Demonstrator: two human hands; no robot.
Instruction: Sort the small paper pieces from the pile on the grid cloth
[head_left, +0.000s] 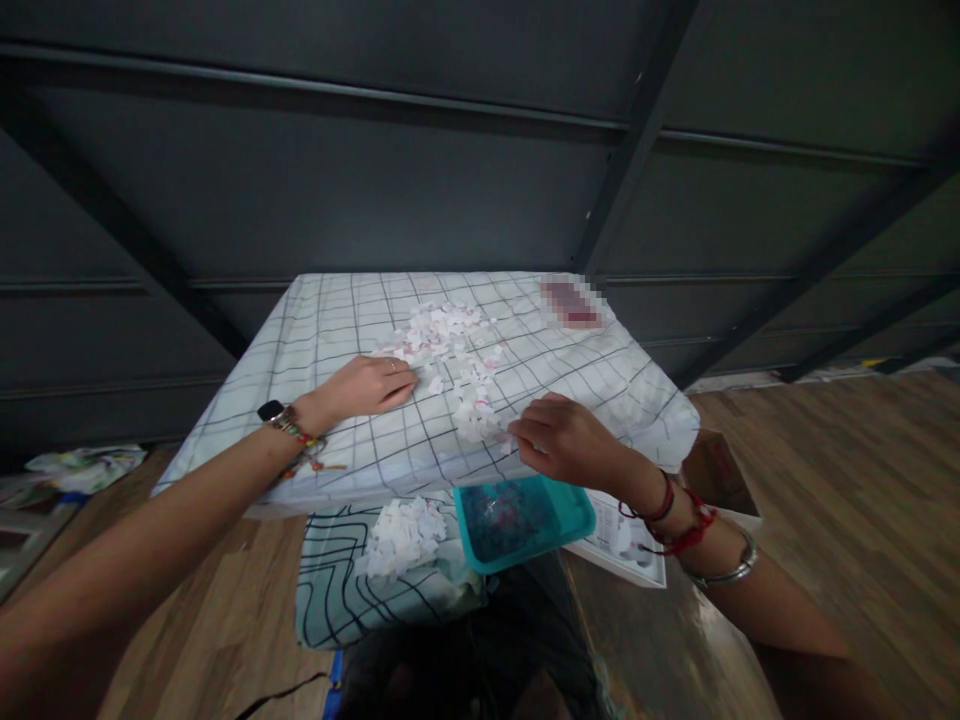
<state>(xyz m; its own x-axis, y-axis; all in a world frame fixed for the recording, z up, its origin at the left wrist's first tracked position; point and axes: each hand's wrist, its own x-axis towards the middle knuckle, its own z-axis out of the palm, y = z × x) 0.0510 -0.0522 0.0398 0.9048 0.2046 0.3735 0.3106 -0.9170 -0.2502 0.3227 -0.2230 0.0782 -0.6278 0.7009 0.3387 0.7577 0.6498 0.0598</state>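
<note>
Bending right hand (559, 437) at paper scraps (474, 415), unclear whether pinching any; resting left hand (367, 385) half-curled, grasp hidden. Probably light, flimsy; best pinched by edges.

No text, label or number can be read — the small grey marks on the paper scraps (442, 330) and what looks like print inside the white box (634, 573) are too tiny and blurred to make out — nor any digits on the watch (271, 410).
</note>
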